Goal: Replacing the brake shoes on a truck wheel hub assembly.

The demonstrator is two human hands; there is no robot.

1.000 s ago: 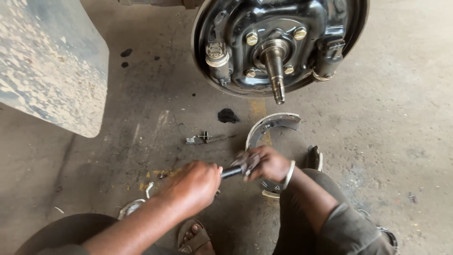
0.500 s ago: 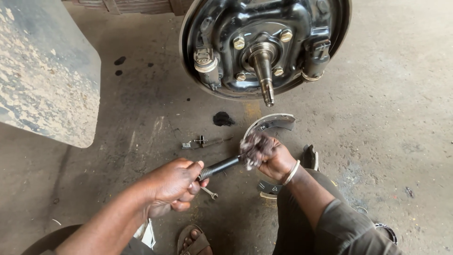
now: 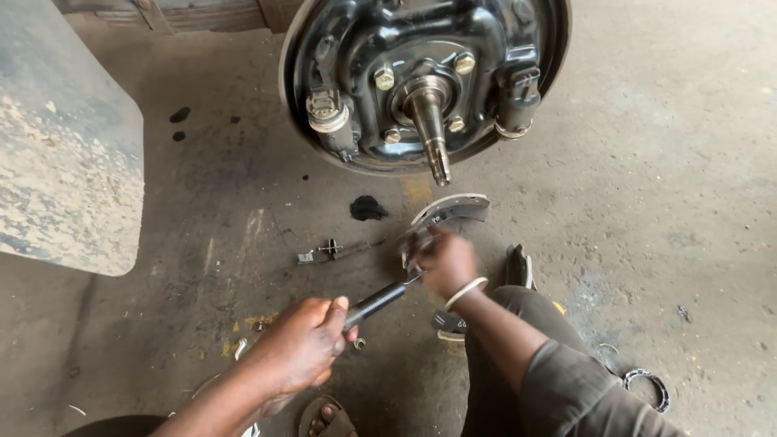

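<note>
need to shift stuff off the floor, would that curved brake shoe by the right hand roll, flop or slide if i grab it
The brake shoe looks like rigid curved metal, so probably stiff and heavy for its size. Lying on the concrete floor by the right hand, it seems likelier to rock than roll. The floor's dark stains suggest it may be greasy and slippery.

Black backing plate (image 3: 486, 48), grey brake shoe (image 3: 453, 208), dark-handled tool (image 3: 376, 302).

The left hand (image 3: 299, 348), low over the floor a second ago, now sits slightly higher and further left, gripping the dark tool handle (image 3: 376, 302). The right hand (image 3: 443, 260) rises off the floor with the curved brake shoe (image 3: 449, 212), closer beneath the wheel hub (image 3: 425, 81).
</note>
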